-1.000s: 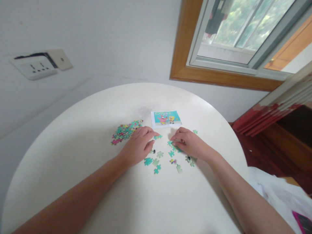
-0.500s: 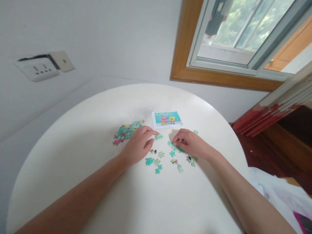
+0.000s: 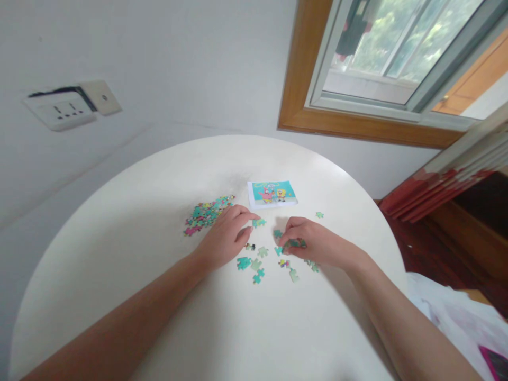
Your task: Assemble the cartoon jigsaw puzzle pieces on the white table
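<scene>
Head view looks down on a round white tabletop with both bare forearms stretched out over it. The right hand is clenched, its fingers curled in toward the thumb and grasping a teal piece of a jigsaw. That piece sits at the hand's 9 o'clock edge, right under the fingertips and low against the tabletop. Whether it is lifted clear of the surface cannot be told.

The left hand lies palm down and released, holding nothing, with its fingers loosely extended. Its forefinger tip touches a small teal piece that lies flat on the tabletop at about 2 o'clock from the hand.

Between the two hands, and toward 6 o'clock from the gap, loose pieces are scattered singly, most of them teal or pale green and a few with dark or pink marks. They lie apart from one another. Some sit just beside the left hand's thumb, and a couple are partly hidden under the right hand's heel.

A pile of pieces in teal, pink and yellow lies at 11 o'clock from the left hand, touching or nearly touching its knuckles. A picture card showing cartoon figures on a teal ground lies flat at 12 o'clock, beyond both hands. A lone piece rests at 1 o'clock from the right hand, well apart from the rest.

On the wall at 10 o'clock is a wall socket, and at 2 o'clock a wood-framed window.
</scene>
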`<action>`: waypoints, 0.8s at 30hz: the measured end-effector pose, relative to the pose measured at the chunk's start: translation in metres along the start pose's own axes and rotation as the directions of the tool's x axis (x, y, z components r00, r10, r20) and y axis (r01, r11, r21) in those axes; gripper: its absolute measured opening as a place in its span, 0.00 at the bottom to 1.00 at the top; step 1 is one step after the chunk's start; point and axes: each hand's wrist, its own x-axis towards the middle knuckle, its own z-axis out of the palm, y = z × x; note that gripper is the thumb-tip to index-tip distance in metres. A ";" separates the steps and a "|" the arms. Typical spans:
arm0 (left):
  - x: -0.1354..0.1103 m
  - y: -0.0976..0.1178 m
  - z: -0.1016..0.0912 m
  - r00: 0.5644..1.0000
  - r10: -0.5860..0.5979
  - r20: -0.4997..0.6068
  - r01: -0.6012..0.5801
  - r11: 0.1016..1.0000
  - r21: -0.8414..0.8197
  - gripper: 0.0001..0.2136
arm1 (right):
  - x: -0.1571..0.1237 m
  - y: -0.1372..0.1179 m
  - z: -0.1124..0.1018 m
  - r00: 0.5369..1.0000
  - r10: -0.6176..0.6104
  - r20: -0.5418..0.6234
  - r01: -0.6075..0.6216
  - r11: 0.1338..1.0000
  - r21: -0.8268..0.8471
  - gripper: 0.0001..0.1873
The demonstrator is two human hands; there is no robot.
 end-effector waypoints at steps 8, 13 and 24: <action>0.000 0.000 -0.001 1.000 -0.012 -0.006 0.012 1.000 -0.011 0.14 | 0.001 0.000 0.003 1.000 0.027 -0.011 -0.027 1.000 0.008 0.06; 0.000 -0.001 0.000 1.000 -0.006 -0.009 0.006 1.000 -0.009 0.14 | 0.004 0.000 0.008 1.000 0.018 -0.019 -0.018 1.000 0.000 0.02; -0.001 0.000 0.000 1.000 -0.006 0.004 0.006 1.000 -0.005 0.16 | 0.000 -0.001 0.000 1.000 -0.006 -0.017 0.006 1.000 0.005 0.10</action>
